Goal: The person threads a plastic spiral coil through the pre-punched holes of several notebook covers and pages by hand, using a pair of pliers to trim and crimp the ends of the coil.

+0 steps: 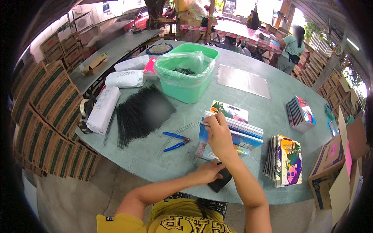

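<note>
My right hand (218,130) is raised over a stack of blue-covered notebooks (248,140). Its fingertips pinch one end of a thin dark spiral binding coil (188,126), which trails left across the table. Closer to my body, my left hand (210,173) has its fingers closed on a flat black object (220,181) at the table's edge; its kind is unclear. Blue-handled cutting pliers (176,142) lie with their handles apart, left of the notebooks. Beyond the stack lies a notebook with a colorful cover (233,111), partly hidden.
A heap of black coils (145,108) lies left, beside white wrapped rolls (103,108). Behind stands a green bin (186,87) lined with plastic. Right are spiral notebook stacks (291,161) (301,112) and an open carton (326,174). A clear sheet (243,80) lies farther back; a person (289,50) stands beyond.
</note>
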Demonstrator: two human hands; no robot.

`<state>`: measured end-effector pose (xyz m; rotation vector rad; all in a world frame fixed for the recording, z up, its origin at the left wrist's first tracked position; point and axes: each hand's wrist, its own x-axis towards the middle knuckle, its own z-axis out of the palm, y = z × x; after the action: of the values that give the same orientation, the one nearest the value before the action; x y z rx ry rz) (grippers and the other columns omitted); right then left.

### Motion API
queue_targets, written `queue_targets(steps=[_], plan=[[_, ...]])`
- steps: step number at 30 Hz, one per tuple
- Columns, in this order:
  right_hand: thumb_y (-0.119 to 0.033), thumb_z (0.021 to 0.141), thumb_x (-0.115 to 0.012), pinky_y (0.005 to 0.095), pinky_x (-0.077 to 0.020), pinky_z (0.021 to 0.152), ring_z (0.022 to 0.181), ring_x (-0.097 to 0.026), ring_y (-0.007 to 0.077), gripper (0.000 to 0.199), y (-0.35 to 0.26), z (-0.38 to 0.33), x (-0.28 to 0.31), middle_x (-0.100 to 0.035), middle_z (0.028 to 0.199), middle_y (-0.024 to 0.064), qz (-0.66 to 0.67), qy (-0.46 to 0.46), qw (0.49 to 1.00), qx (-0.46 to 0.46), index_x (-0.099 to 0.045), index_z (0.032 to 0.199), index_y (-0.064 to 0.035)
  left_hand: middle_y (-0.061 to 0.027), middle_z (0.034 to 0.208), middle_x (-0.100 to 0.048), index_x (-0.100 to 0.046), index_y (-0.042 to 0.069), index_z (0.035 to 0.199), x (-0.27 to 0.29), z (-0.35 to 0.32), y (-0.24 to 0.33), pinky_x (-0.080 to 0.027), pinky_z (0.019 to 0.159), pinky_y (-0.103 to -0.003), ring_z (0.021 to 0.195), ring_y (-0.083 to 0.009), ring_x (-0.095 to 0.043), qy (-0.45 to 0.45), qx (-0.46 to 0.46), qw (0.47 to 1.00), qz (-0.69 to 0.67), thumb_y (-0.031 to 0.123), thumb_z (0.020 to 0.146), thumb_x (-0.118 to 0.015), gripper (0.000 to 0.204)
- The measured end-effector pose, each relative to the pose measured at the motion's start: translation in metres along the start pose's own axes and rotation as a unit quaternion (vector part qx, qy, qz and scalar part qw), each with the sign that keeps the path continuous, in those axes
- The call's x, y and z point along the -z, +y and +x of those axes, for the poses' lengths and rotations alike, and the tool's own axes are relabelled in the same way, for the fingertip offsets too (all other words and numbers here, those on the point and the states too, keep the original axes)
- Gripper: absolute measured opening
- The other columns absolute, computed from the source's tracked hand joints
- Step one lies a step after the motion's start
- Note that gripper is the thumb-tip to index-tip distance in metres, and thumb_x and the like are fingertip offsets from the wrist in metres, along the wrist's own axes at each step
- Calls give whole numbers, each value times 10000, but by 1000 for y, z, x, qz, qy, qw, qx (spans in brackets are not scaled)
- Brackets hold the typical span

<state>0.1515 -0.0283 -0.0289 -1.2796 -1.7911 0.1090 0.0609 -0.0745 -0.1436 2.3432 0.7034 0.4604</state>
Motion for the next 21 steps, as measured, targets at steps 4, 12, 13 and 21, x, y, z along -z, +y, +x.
queue_targets(steps=[4,12,13,21], plan=[[-152,724,-703,370,-467,677,777,-601,311,190,13,-19,41,-588,801,121,-178,0,983,-43,-600,851,-56,-223,1105,-498,-508,161,1226,74,-14,13,-481,752,-450,946,-388,-560,163,43,984,-61,195,840,-615,402],[-191,779,-653,351,-410,619,694,-608,226,118,30,-37,65,-640,714,48,-197,-5,980,-9,-653,867,-112,-92,815,-572,-620,66,1030,169,-2,21,-482,700,-334,768,-260,-590,407,-92,898,138,29,716,-694,324],[-186,778,-653,348,-408,616,686,-606,220,107,31,-38,64,-641,708,40,-192,-1,981,-19,-656,859,-116,-90,815,-577,-622,76,1047,177,-2,30,-482,687,-330,761,-255,-588,430,-93,886,148,25,709,-693,349],[-161,772,-651,342,-390,588,648,-595,197,70,30,-34,58,-633,678,16,-165,13,986,-12,-666,835,-133,-72,854,-545,-651,173,1049,145,-6,21,-486,632,-339,732,-233,-555,412,-84,891,172,28,687,-691,392]])
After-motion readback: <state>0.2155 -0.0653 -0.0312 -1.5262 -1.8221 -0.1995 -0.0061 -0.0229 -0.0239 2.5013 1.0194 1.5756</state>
